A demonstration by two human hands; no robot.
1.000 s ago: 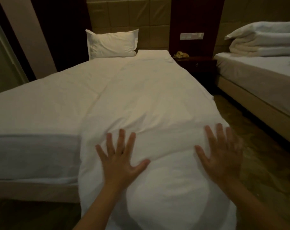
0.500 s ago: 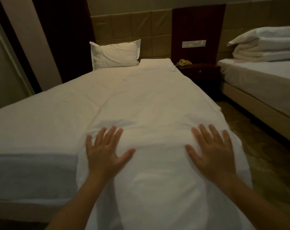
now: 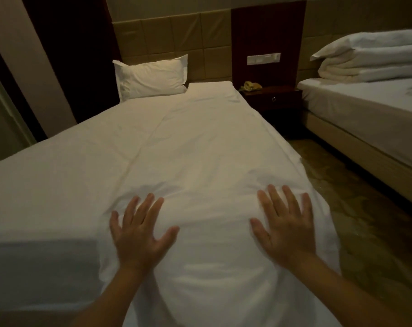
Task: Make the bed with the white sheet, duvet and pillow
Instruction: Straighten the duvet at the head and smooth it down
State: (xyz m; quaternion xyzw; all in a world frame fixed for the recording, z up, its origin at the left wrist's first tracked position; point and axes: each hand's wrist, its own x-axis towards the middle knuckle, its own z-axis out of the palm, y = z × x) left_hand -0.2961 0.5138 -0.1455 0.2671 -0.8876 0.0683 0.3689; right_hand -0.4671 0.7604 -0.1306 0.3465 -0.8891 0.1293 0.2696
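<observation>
Left grip [image 3: 139, 234] splayed wider; duvet [image 3: 200, 149] beneath it, right grip [image 3: 285, 228].

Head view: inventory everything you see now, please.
sheet: 1, white, spread flat in front, bare on the left
duvet: 1, white, over the sheet's right side, draped past the foot end
pillow: 1, white, sheet's far left corner
headboard: 1, tan padded, behind the pillow
nightstand: 1, dark wood, right of the duvet's far end
small object: 1, yellowish, on the nightstand, unclear what
switch panel: 1, white, wall above the nightstand
second bed: 1, pale, far right
folded bedding: 1 stack, white, on the second bed
hands: 2, bare; left hand and right hand flat, fingers spread, pressing the duvet's foot end
</observation>
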